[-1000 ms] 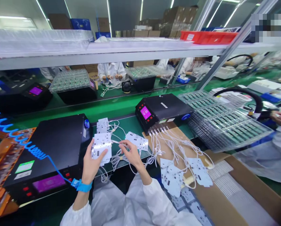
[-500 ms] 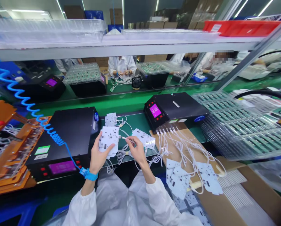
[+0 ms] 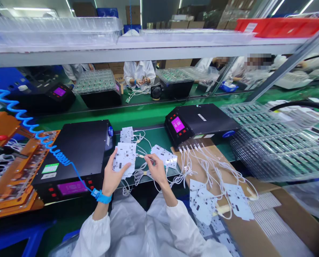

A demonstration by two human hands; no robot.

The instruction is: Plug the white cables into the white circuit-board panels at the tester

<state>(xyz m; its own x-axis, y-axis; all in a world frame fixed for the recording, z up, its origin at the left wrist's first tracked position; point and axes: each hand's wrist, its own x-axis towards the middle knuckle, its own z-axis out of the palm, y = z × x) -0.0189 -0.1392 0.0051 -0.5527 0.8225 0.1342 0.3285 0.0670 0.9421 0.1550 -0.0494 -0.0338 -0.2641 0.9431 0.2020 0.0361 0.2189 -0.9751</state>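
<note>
My left hand [image 3: 112,175], with a blue wrist strap [image 3: 102,197] at its wrist, grips a white circuit board [image 3: 126,157] by its left side and lower edge. The thumb lies across the board's face. My right hand [image 3: 156,168] pinches a white cable plug [image 3: 140,156] at the board's right edge; whether it is fully seated in the socket I cannot tell. Behind the held board lies another white board [image 3: 126,134] with a cable. Just beyond my right hand rests a white board [image 3: 163,155]. Coiled white cables [image 3: 142,176] lie below the hands.
Black testers with pink screens stand left [image 3: 74,153] and right [image 3: 202,121]. Cabled white boards [image 3: 237,201] lie on cardboard [image 3: 229,228]. Stacked clear trays [image 3: 272,142] stand at right. A coiled blue cord [image 3: 28,119] runs to my wrist. Co-workers [image 3: 139,73] sit behind the shelf [image 3: 148,53].
The view has shifted slightly. Both hands keep their hold on the board and the cable plug, with the plug still at the board's right edge.
</note>
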